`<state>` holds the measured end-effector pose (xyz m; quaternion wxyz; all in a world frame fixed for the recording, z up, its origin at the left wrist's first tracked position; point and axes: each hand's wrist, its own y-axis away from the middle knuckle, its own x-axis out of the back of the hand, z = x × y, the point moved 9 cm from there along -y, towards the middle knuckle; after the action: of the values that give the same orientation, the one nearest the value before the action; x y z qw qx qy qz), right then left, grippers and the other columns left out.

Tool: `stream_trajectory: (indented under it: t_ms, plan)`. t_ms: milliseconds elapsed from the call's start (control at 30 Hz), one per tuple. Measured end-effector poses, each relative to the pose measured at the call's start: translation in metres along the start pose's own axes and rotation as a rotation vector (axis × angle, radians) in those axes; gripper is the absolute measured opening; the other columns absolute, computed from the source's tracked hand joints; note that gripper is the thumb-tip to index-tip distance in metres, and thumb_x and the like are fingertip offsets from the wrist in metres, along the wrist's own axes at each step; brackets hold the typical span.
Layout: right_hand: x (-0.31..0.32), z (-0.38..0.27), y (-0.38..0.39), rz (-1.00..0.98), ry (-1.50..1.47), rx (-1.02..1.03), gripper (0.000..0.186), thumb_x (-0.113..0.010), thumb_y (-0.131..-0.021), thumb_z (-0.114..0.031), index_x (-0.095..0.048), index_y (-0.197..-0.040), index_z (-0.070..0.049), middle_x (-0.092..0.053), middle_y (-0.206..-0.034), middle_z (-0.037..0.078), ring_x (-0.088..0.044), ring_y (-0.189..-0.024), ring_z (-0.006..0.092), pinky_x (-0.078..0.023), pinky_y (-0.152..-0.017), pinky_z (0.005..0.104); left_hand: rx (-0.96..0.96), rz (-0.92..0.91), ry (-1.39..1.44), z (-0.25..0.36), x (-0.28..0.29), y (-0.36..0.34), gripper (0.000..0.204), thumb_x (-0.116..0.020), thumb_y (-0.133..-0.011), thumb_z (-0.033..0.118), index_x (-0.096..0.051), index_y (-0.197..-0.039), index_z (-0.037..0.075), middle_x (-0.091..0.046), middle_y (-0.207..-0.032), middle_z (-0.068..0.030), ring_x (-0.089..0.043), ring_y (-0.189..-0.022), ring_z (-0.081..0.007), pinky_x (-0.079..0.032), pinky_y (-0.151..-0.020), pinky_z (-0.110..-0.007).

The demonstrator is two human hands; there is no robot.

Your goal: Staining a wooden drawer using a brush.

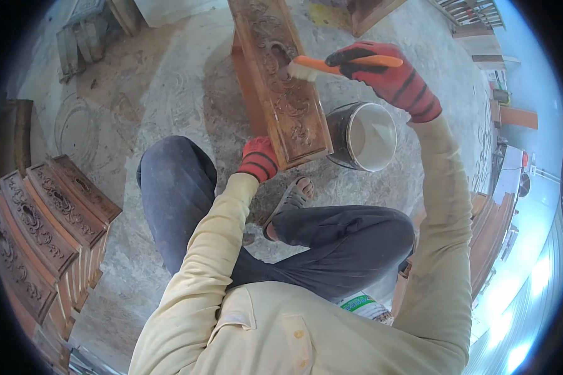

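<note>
- Long brown carved wooden drawer (284, 94), before me: probably stiff, heavy, best held by its plain edges.
- My red-gloved left hand (259, 160) is curled closed on its near left corner.
- My red-gloved right hand (389, 78) pinches 1 orange-handled, pale-bristled brush (319, 65) at the carving.
- Round, dark-walled bucket (338, 136), just beside.

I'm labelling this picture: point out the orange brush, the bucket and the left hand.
Orange brush (319, 64), head view: handle near bristles.
Bucket (340, 135), head view: dark outer wall.
Left hand (258, 159), head view: middle of the glove.
</note>
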<state>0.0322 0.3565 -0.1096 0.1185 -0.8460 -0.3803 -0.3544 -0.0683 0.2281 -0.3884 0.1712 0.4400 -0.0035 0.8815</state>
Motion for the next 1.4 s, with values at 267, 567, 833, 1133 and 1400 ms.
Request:
stream_trajectory:
  t_ms: [267, 567, 833, 1133, 1400]
  plan:
    - [0.000, 0.016, 0.064, 0.127, -0.216, -0.148, 0.026, -0.064, -0.079, 0.006, -0.071, -0.103, 0.001, -0.073, -0.101, 0.005, -0.062, -0.085, 0.0126, -0.049, -0.081, 0.0232, -0.009, -0.110, -0.076, -0.007, -0.010, -0.005, 0.030, -0.057, -0.081, 0.034, -0.072, -0.083, 0.008, -0.072, -0.086, -0.0177, -0.067, -0.079, -0.0392, -0.050, -0.067, -0.048]
    - [-0.032, -0.014, 0.154, 0.362, -0.041, -0.301, 0.030, -0.065, -0.079, 0.001, -0.068, -0.109, -0.001, -0.072, -0.102, 0.006, -0.063, -0.081, 0.0153, -0.049, -0.076, 0.0262, -0.118, -0.098, -0.161, 0.001, -0.015, -0.011, 0.035, -0.060, -0.080, 0.038, -0.072, -0.092, 0.008, -0.072, -0.093, -0.0158, -0.067, -0.083, -0.0387, -0.051, -0.071, -0.045]
    - [-0.085, -0.051, 0.155, 0.369, 0.109, -0.261, 0.040, -0.068, -0.077, -0.005, -0.064, -0.116, -0.006, -0.068, -0.099, 0.008, -0.061, -0.080, 0.0247, -0.048, -0.075, 0.0321, -0.270, -0.388, -0.155, -0.028, -0.043, -0.017, 0.061, -0.060, -0.086, 0.052, -0.059, -0.125, 0.006, -0.065, -0.121, -0.0163, -0.061, -0.108, -0.0389, -0.049, -0.092, -0.042]
    - [-0.110, -0.065, 0.152, 0.362, 0.105, -0.158, 0.048, -0.069, -0.073, -0.009, -0.061, -0.121, -0.009, -0.064, -0.098, 0.008, -0.058, -0.078, 0.0291, -0.047, -0.075, 0.0359, -0.409, -0.704, -0.317, -0.011, -0.034, -0.022, 0.055, -0.053, -0.092, 0.042, -0.053, -0.136, 0.008, -0.053, -0.140, -0.0119, -0.053, -0.124, -0.0336, -0.043, -0.103, -0.039]
    - [-0.075, -0.030, 0.174, 0.642, -0.023, -0.256, 0.043, -0.070, -0.071, -0.002, -0.064, -0.113, -0.008, -0.068, -0.098, 0.006, -0.063, -0.079, 0.0249, -0.050, -0.071, 0.0351, -0.494, -0.306, 0.130, -0.025, 0.003, -0.027, 0.050, -0.061, -0.087, 0.032, -0.058, -0.131, 0.008, -0.058, -0.136, -0.0134, -0.055, -0.124, -0.0325, -0.044, -0.103, -0.038]
